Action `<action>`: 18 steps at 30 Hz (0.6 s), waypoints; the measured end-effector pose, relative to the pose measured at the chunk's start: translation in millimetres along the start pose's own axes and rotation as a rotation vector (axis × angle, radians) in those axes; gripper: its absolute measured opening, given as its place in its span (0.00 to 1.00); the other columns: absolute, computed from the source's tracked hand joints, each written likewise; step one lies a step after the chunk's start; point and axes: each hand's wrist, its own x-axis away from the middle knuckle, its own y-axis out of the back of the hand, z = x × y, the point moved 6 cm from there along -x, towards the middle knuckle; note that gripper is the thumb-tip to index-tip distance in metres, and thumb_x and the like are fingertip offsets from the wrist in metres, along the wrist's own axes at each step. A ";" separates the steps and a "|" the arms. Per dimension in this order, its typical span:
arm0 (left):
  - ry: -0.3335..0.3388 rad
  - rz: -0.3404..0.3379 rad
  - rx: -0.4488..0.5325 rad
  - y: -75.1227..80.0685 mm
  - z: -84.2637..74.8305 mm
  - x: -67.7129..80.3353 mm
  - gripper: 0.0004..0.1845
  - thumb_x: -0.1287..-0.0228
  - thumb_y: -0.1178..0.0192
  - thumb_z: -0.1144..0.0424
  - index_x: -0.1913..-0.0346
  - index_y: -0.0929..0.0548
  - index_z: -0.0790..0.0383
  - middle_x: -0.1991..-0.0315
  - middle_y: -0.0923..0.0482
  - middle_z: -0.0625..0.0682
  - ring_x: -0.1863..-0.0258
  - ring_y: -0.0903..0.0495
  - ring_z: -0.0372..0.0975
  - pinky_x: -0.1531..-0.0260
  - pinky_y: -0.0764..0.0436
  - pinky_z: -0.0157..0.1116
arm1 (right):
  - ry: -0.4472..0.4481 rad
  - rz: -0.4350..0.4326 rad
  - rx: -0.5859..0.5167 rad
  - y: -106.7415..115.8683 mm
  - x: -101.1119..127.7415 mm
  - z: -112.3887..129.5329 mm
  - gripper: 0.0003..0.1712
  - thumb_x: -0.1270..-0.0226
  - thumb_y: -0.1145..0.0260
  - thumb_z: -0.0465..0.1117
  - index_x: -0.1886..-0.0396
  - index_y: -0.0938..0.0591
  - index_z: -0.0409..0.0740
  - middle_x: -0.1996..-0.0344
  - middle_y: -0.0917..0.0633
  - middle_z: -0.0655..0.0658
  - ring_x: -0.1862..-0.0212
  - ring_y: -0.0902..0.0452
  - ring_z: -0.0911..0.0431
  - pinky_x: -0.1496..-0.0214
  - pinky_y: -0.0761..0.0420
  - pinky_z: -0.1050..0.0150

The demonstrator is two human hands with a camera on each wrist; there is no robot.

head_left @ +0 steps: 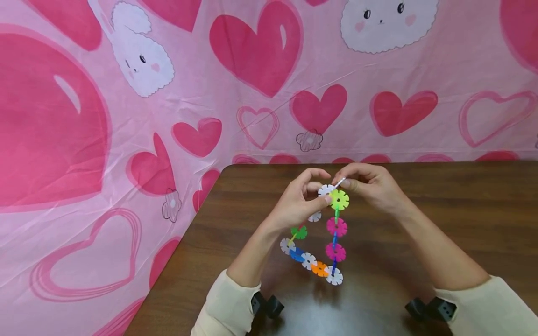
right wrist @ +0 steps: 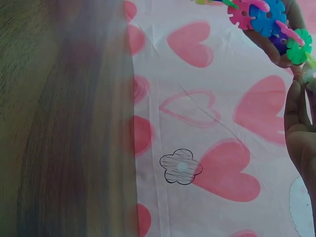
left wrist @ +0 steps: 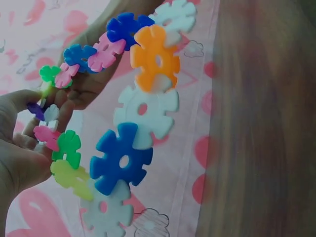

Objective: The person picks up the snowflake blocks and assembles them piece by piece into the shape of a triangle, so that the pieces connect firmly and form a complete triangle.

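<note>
My left hand (head_left: 299,201) and right hand (head_left: 370,186) pinch the top of a chain (head_left: 335,227) of notched plastic discs, fingers curled tight around it. Discs: white, yellow-green, magenta, blue, orange, green, slotted edge to edge. Chain hangs above the surface (head_left: 462,224), near its far edge. No writing visible.

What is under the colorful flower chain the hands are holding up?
Under the flower chain is the brown table, with a faint shadow below its lowest pieces. The left hand and right hand pinch its top, covering some pieces there.
</note>
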 end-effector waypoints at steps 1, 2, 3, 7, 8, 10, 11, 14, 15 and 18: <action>-0.001 0.001 -0.001 0.3 -0.7 -0.3 0.20 0.38 0.43 0.74 0.44 0.34 0.65 0.64 0.20 0.62 0.77 0.27 0.40 0.79 0.30 0.30 | 0.009 -0.005 -0.011 -0.3 0.1 -0.3 0.06 0.37 0.39 0.27 0.61 0.19 0.32 0.64 0.16 0.47 0.62 0.21 0.57 0.65 0.21 0.70; -0.002 0.002 -0.002 0.6 -1.4 -0.8 0.20 0.38 0.43 0.74 0.44 0.33 0.65 0.64 0.20 0.62 0.76 0.27 0.40 0.79 0.30 0.30 | 0.013 -0.011 -0.020 -0.3 0.0 -0.7 0.06 0.36 0.39 0.28 0.61 0.19 0.33 0.64 0.16 0.47 0.62 0.22 0.57 0.66 0.21 0.70; -0.002 0.003 -0.002 0.6 -2.0 -1.4 0.20 0.38 0.43 0.74 0.44 0.33 0.65 0.64 0.20 0.62 0.75 0.26 0.40 0.78 0.30 0.30 | 0.015 -0.018 -0.032 -0.2 -0.1 -1.0 0.05 0.36 0.39 0.29 0.62 0.19 0.34 0.64 0.16 0.47 0.62 0.22 0.57 0.66 0.21 0.70; -0.003 0.019 -0.003 0.6 -4.2 -3.1 0.20 0.38 0.43 0.74 0.44 0.34 0.66 0.63 0.20 0.64 0.73 0.25 0.39 0.76 0.29 0.30 | 0.041 -0.026 -0.117 -0.9 -0.6 -2.2 0.07 0.36 0.39 0.30 0.60 0.18 0.34 0.64 0.16 0.45 0.62 0.22 0.56 0.66 0.21 0.69; -0.002 0.027 0.001 0.5 -4.4 -3.7 0.20 0.38 0.43 0.74 0.44 0.34 0.67 0.63 0.20 0.64 0.73 0.24 0.39 0.74 0.28 0.30 | 0.047 -0.028 -0.144 -0.9 -0.5 -2.9 0.07 0.36 0.39 0.30 0.60 0.18 0.35 0.64 0.17 0.45 0.62 0.22 0.56 0.65 0.21 0.69; -0.002 0.045 0.004 0.0 -4.8 -4.6 0.20 0.38 0.44 0.75 0.44 0.34 0.67 0.62 0.20 0.65 0.72 0.23 0.38 0.72 0.26 0.30 | 0.061 -0.024 -0.198 -1.5 -0.4 -3.6 0.08 0.36 0.40 0.28 0.59 0.19 0.33 0.63 0.17 0.43 0.61 0.22 0.55 0.65 0.20 0.68; -0.001 0.055 0.009 -0.2 -4.7 -5.0 0.20 0.38 0.44 0.75 0.44 0.34 0.68 0.62 0.20 0.66 0.72 0.23 0.38 0.72 0.26 0.30 | 0.063 -0.026 -0.216 -1.6 -0.2 -4.3 0.08 0.36 0.40 0.28 0.58 0.19 0.33 0.63 0.17 0.42 0.61 0.21 0.55 0.64 0.20 0.68; 0.002 0.071 0.018 0.0 -4.3 -5.7 0.19 0.38 0.44 0.75 0.45 0.35 0.68 0.61 0.21 0.67 0.71 0.22 0.36 0.70 0.25 0.30 | 0.059 -0.035 -0.241 -2.3 0.4 -5.9 0.08 0.36 0.40 0.28 0.58 0.19 0.34 0.63 0.17 0.42 0.61 0.21 0.55 0.63 0.20 0.67; 0.005 0.073 0.019 0.2 -4.1 -5.6 0.19 0.38 0.45 0.76 0.45 0.35 0.68 0.61 0.21 0.67 0.71 0.22 0.35 0.70 0.25 0.30 | 0.055 -0.039 -0.243 -2.5 0.6 -6.3 0.09 0.36 0.40 0.28 0.58 0.18 0.34 0.63 0.17 0.42 0.60 0.21 0.55 0.62 0.20 0.67; 0.014 0.075 0.022 0.9 -3.2 -6.2 0.19 0.38 0.45 0.76 0.45 0.35 0.69 0.61 0.21 0.68 0.71 0.21 0.35 0.69 0.24 0.30 | 0.054 -0.058 -0.237 -2.4 1.0 -7.5 0.08 0.36 0.39 0.28 0.58 0.18 0.34 0.64 0.16 0.42 0.61 0.21 0.55 0.62 0.20 0.67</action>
